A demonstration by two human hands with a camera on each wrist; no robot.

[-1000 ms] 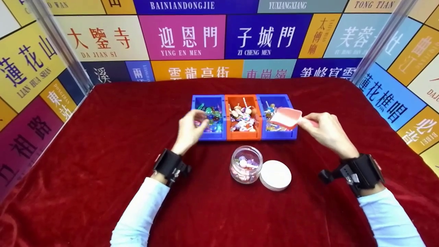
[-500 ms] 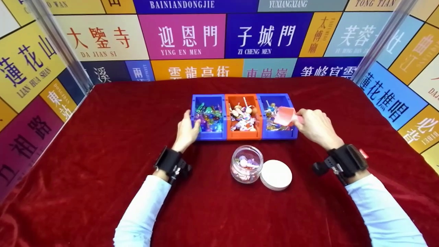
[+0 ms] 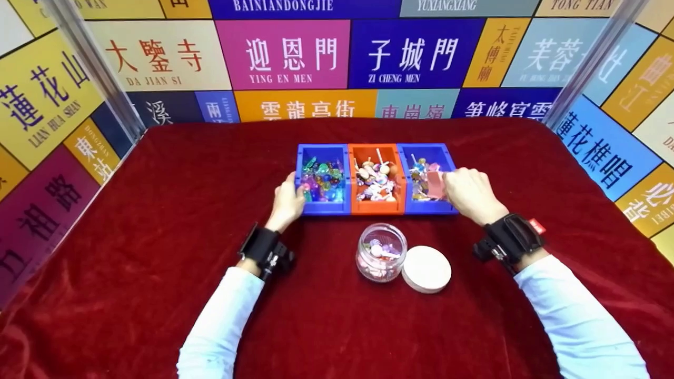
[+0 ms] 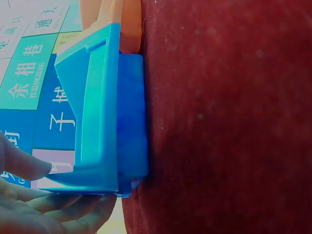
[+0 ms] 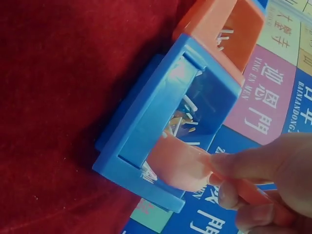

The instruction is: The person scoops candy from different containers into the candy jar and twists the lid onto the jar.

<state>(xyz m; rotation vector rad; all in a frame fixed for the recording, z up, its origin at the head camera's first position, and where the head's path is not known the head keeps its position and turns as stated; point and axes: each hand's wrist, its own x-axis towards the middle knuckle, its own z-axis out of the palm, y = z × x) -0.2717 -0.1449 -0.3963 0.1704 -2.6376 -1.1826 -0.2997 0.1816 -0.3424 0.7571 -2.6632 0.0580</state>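
Observation:
Three joined bins stand in a row in the head view. My left hand [image 3: 286,204] grips the outer side wall of the left blue bin [image 3: 327,209], thumb over the rim and fingers outside, as the left wrist view shows. Colourful translucent gems [image 3: 324,179] lie in that bin. My right hand [image 3: 474,196] holds a pink scoop [image 5: 178,163] by its handle. The scoop's blade is down inside the right blue bin [image 3: 429,208], among small candies with white sticks [image 5: 184,114]. Part of the blade is hidden by the hand in the head view.
Lollipops fill the middle orange bin [image 3: 377,208]. In front of the bins stands an uncapped clear jar [image 3: 380,237] with some candies in it. Its white lid [image 3: 427,268] lies flat to its right. Red velvet cloth [image 3: 184,210] covers the table; printed panels rise behind.
My right hand has lowered the scoop leftward and down into the right bin, its blade tipping steeper. My left hand has moved from over the gems to the left bin's side wall.

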